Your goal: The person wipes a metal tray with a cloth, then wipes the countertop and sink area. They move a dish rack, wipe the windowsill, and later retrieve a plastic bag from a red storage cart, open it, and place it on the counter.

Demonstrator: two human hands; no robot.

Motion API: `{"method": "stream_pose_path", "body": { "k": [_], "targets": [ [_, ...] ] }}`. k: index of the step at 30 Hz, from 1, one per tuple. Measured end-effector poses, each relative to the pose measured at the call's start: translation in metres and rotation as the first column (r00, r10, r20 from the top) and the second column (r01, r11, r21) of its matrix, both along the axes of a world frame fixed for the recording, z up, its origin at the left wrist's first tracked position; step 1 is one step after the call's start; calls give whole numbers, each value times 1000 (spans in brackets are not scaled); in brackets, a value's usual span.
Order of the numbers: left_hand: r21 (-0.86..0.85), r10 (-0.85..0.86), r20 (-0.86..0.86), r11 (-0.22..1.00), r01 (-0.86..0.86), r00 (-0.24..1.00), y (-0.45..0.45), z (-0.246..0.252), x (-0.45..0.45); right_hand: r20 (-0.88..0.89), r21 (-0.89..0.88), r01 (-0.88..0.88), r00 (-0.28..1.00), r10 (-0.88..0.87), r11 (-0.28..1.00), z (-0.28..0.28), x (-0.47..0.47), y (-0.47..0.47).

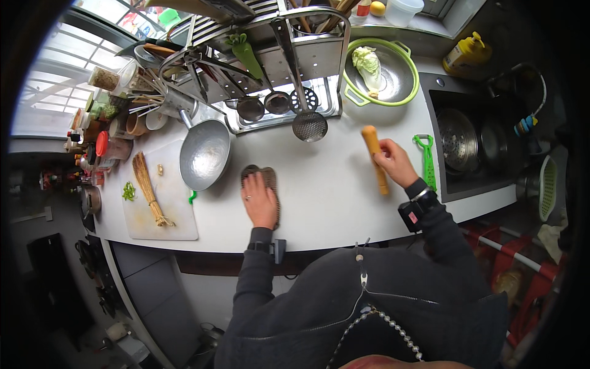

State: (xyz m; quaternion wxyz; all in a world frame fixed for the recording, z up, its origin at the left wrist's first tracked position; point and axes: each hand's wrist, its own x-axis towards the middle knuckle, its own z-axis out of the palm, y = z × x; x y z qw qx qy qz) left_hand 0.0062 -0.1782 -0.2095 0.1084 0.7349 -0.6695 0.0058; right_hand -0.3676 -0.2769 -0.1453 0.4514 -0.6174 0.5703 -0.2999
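Note:
My left hand point(259, 200) lies flat on a brown textured cloth point(273, 184), pressed against the white countertop point(318, 193). A ring is on one finger. In my right hand point(395, 161) is a wooden rolling pin point(370, 137), gripped around its middle and slanting across the right part of the counter. To the left of the cloth sits a hammered metal wok point(205, 154). Just right of my right hand lies a green peeler point(427, 159), partly hidden by my sleeve.
A cutting board point(138, 226) carries a straw pot brush point(150, 189), chopped greens point(129, 191) and a small tan piece point(160, 169). Ladles and a skimmer point(309, 127) hang from a metal rack. A green-rimmed colander point(398, 78) holds cabbage point(367, 67). The sink point(479, 184) lies right.

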Motion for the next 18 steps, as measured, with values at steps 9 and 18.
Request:
{"method": "stream_pose_path", "body": {
  "k": [9,18],
  "targets": [
    [10,91,10,996,-91,996,-7,-7,14,412,265,82,891,-189,961,-53,102,-64],
    [17,75,12,997,-75,997,-8,-7,17,796,461,253,305,-523,850,-60,142,-77]
  ]
}}
